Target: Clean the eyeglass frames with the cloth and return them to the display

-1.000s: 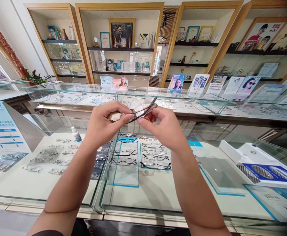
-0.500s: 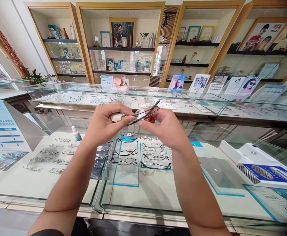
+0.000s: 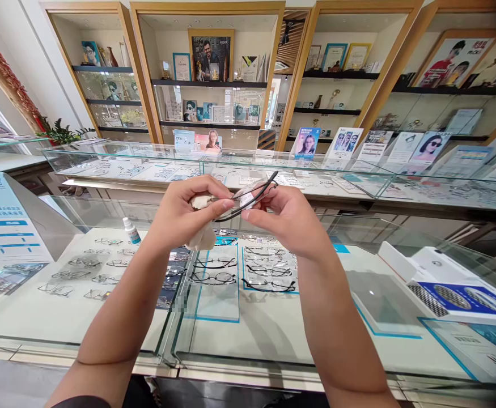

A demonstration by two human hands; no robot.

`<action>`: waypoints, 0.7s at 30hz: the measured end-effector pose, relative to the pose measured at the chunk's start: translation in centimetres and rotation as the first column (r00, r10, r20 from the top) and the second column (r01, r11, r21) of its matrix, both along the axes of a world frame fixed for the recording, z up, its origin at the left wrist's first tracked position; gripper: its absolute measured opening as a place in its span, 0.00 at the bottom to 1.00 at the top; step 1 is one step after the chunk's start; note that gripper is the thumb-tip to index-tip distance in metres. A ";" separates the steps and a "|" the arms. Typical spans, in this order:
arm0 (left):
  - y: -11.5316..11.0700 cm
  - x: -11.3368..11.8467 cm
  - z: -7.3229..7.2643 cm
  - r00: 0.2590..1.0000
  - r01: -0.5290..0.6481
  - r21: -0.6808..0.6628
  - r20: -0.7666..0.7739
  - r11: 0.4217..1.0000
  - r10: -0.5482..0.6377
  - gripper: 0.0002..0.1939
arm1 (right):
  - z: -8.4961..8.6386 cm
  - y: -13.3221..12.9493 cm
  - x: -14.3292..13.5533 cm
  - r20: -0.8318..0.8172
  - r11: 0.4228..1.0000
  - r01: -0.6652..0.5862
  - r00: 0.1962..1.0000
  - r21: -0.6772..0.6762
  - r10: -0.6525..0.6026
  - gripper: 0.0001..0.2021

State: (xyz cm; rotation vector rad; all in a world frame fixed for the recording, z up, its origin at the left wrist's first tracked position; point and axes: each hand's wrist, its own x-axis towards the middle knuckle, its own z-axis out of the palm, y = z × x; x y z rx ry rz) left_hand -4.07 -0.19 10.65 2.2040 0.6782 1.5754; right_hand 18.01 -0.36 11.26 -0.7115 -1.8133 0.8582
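Note:
A pair of eyeglasses (image 3: 254, 199) with dark thin temples is held between my two hands above the glass counter. My left hand (image 3: 190, 209) is closed, pinching one side of the frame between thumb and fingers, with a cream-white cloth (image 3: 203, 235) bunched in the palm and hanging below. My right hand (image 3: 284, 215) is closed on the other side, its thumb and fingers at the lens, where a small white label shows. One dark temple slants up to the right. The fingertips of both hands partly hide the frame.
Below lies a glass display case (image 3: 273, 340) with rows of eyeglasses (image 3: 268, 285). A white spray bottle (image 3: 131, 231) stands at left beside a sign (image 3: 13, 226). An open white-and-blue box (image 3: 464, 297) sits at right. Another glass counter (image 3: 248, 161) and wooden shelves rise behind.
More of the cream-white cloth now hangs below my left hand. The eyeglasses have turned slightly, showing more of the lens and the white label. Both hands stay nearly in place.

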 end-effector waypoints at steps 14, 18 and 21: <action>0.4 0.0 -0.1 0.994 -0.050 -0.067 0.091 0.997 0.056 0.10 | -0.4 0.6 0.7 -0.064 0.997 -0.076 0.995 -0.022 0.075 0.08; 0.5 0.0 0.0 0.990 -0.079 -0.090 0.111 0.993 0.089 0.09 | -0.3 0.7 0.9 -0.091 0.995 -0.085 0.993 -0.059 0.079 0.10; 0.4 0.0 0.0 0.987 -0.101 -0.100 0.117 0.990 0.113 0.10 | -0.3 0.8 0.9 -0.106 0.993 -0.094 0.991 -0.071 0.086 0.10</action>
